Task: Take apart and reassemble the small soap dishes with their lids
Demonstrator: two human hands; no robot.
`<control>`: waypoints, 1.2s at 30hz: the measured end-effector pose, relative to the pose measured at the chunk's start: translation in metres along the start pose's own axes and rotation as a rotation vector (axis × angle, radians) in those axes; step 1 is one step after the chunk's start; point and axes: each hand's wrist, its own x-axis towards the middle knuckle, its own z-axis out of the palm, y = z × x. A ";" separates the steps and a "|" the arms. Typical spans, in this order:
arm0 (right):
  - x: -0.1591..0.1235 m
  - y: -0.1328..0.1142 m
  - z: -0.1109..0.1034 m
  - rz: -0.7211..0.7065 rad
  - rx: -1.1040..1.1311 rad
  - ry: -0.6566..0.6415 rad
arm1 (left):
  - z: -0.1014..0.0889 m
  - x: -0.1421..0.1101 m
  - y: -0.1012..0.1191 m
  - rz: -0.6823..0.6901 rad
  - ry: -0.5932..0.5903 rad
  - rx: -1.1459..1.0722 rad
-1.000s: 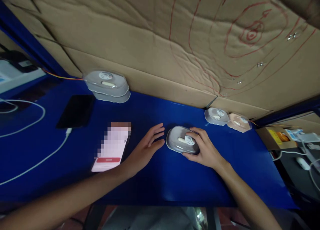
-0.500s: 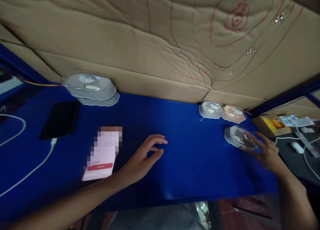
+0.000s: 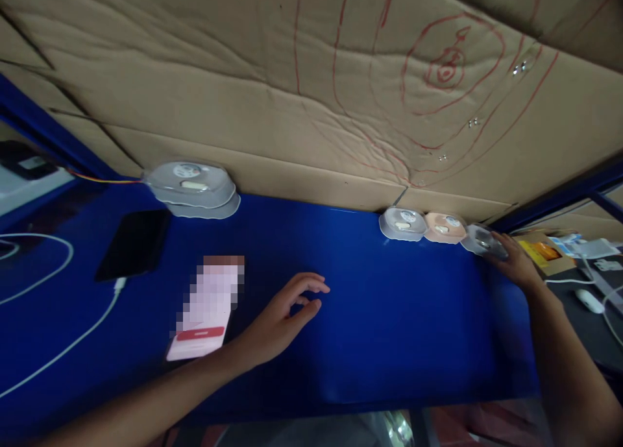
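Note:
At the far right of the table, my right hand is closed on the right end of a greyish clear plastic case with a wavy rim. This case stands beside a peach-coloured case, and left of that is a whitish-grey case. Both of those have a round label and a small pale piece on top. My left hand hovers over or rests on the blue table, thumb and fingers apart, holding nothing. Near its wrist lies a lit phone, partly blurred out.
Two similar cases are stacked at the back left against the cardboard wall, which bears red drawn lines. A dark phone lies in front, with a white cable. At right are a cardboard box and a white mouse.
My right hand has moved the greyish clear case back, into line beside the peach one. My left hand has kept its pose. The whole view has shifted slightly.

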 end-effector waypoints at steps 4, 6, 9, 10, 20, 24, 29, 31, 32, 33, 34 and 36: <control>0.009 -0.019 0.014 0.039 0.043 -0.157 | 0.000 0.000 -0.002 0.004 0.002 0.003; 0.012 -0.034 0.021 0.042 0.060 -0.194 | 0.001 0.000 -0.003 0.003 0.006 0.008; 0.013 -0.063 0.030 0.023 0.083 -0.229 | 0.002 -0.001 -0.004 0.012 0.008 0.017; 0.013 -0.074 0.032 0.014 0.090 -0.241 | 0.002 -0.002 -0.004 0.017 0.006 0.018; 0.016 -0.300 0.020 -0.471 0.290 -0.152 | 0.002 0.002 -0.005 0.136 0.103 0.080; 0.007 -0.379 0.024 -0.664 0.302 -0.212 | -0.001 0.006 -0.005 0.187 0.183 0.137; -0.040 -0.396 0.000 -0.781 0.535 -0.215 | 0.000 0.001 -0.005 0.249 0.276 0.329; -0.059 -0.386 -0.014 -0.765 0.678 -0.242 | 0.002 -0.002 -0.005 0.266 0.298 0.418; -0.066 -0.381 -0.020 -0.733 0.740 -0.253 | 0.003 -0.004 -0.006 0.262 0.297 0.451; -0.071 -0.375 -0.023 -0.693 0.791 -0.255 | 0.005 -0.005 -0.006 0.254 0.287 0.476; -0.074 -0.371 -0.025 -0.650 0.827 -0.249 | 0.006 -0.006 -0.007 0.244 0.267 0.495; -0.078 -0.365 -0.024 -0.593 0.837 -0.251 | 0.007 -0.007 -0.008 0.229 0.206 0.523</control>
